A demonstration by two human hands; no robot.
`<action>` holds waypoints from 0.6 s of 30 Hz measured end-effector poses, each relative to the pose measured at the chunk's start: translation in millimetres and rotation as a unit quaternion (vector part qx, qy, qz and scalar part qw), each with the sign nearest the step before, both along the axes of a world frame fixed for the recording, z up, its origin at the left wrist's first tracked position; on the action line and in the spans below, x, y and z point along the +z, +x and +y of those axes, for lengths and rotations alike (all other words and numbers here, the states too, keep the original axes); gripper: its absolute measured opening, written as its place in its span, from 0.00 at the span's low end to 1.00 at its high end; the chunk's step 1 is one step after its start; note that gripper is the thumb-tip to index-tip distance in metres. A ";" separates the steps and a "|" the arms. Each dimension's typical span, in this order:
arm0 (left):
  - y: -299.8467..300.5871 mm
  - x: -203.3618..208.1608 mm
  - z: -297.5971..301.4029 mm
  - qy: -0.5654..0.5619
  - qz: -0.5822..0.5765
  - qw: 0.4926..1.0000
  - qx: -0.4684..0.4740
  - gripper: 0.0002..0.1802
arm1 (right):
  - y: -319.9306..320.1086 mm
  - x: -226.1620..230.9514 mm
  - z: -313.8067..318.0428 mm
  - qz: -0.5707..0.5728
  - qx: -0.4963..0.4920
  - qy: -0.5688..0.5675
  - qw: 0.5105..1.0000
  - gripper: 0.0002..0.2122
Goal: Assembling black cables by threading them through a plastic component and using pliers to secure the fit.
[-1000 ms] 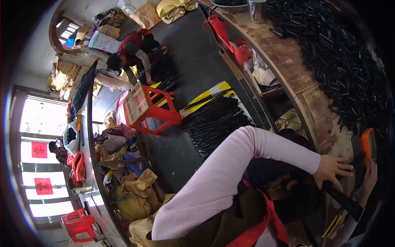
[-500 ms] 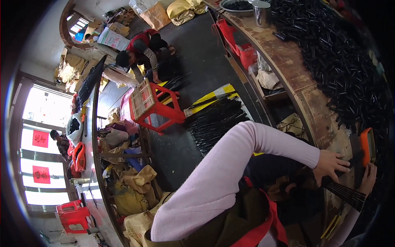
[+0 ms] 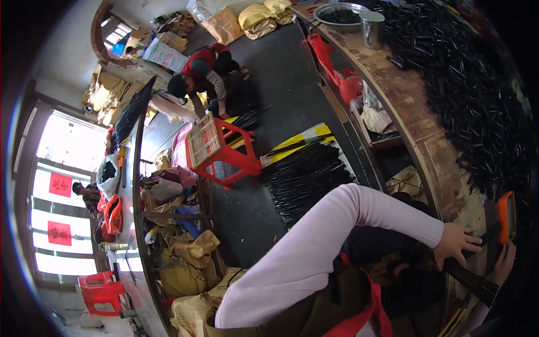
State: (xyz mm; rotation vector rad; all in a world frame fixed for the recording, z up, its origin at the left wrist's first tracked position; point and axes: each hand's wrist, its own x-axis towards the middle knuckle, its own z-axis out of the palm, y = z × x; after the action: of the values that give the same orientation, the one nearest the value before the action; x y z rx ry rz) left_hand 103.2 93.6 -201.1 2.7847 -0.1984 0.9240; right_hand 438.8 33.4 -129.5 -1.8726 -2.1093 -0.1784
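On the wooden workbench (image 3: 401, 102), head view: my left hand (image 3: 457, 245) open, fingers spread, thumb at a bundle of thin black rods (image 3: 474, 283) sloping off lower right. Right hand (image 3: 505, 265) by an orange-rimmed object (image 3: 503, 218); grip, can't tell. View has swung; rods stay put, handling hardly advanced.

the sleeve (image 3: 297, 253) is pale lilac. bundle of thin sticks (image 3: 471, 282) is blk, the heap of small tubes (image 3: 471, 84) also blk. oblong thing (image 3: 503, 219) is bright orange. table (image 3: 398, 106) is brn w/ paler worn patches. stool (image 3: 238, 160) is red, its seat (image 3: 204, 138) tan w/ grid pattern.
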 end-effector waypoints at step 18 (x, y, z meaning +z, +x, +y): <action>-5.3 68.6 -11.8 -0.066 0.166 0.984 0.003 0.45 | -72.6 17.7 -19.5 -0.031 -0.064 0.057 0.996 0.14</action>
State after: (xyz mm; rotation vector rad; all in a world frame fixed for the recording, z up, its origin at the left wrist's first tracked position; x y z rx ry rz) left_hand 97.9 81.8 -132.5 2.7617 -0.0742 0.4429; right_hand 366.2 13.9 -111.8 -1.9579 -1.9737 -0.3830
